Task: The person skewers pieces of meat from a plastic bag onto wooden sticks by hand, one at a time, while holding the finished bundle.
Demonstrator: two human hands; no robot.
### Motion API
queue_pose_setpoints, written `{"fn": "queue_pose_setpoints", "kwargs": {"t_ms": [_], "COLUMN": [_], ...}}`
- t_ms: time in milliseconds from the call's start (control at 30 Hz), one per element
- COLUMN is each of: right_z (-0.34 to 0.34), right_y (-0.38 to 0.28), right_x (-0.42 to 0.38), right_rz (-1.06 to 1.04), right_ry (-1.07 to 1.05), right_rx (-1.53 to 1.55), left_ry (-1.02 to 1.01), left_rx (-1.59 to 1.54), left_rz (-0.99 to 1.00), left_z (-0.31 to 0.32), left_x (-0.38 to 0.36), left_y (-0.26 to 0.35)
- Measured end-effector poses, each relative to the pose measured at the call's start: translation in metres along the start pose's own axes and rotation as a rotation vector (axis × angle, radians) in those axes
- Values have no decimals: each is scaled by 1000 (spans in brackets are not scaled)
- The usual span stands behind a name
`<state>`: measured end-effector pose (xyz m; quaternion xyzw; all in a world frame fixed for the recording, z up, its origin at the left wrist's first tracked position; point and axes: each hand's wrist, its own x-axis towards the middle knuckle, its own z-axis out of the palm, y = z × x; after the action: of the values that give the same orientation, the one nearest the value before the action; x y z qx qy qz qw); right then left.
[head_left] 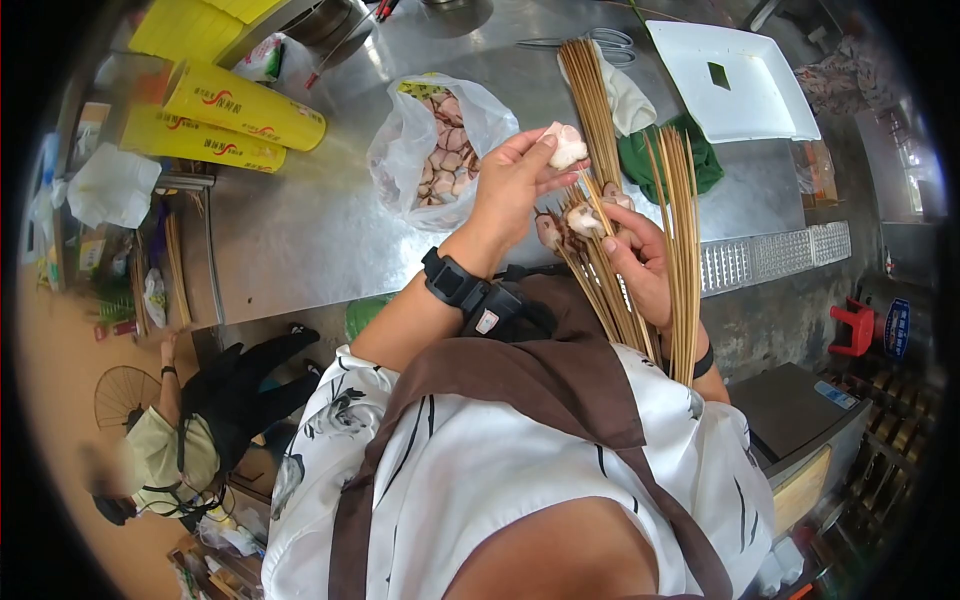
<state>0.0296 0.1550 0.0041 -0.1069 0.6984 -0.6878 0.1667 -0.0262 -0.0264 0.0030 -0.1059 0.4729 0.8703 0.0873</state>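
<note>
Partly, the left hand [510, 172] hides its pale food piece [568, 147].

Metal table [310, 235] with bag [392, 170], tray [765, 95]

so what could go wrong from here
Two things, as I see it. The left hand pinches the meat with its fingers close to the end of the skewer in the right hand, so a slip might prick a fingertip. And the open bag of pieces sits just beside the left hand, so a careless swing of that arm could knock it.
</note>
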Motion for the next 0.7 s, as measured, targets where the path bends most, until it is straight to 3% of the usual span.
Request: {"fn": "queue_pose_setpoints", "kwargs": {"t_ms": [267, 700], "right_z": [0, -4], "right_y": [-3, 4], "right_x": [-5, -7], "right_rz": [44, 19], "right_ry": [22, 10], "right_rx": [51, 37], "left_ry": [-37, -105], "left_rx": [171, 197], "left_rz": [16, 10], "left_z": [0, -5], "left_x": [-2, -3], "left_y": [-3, -3]}}
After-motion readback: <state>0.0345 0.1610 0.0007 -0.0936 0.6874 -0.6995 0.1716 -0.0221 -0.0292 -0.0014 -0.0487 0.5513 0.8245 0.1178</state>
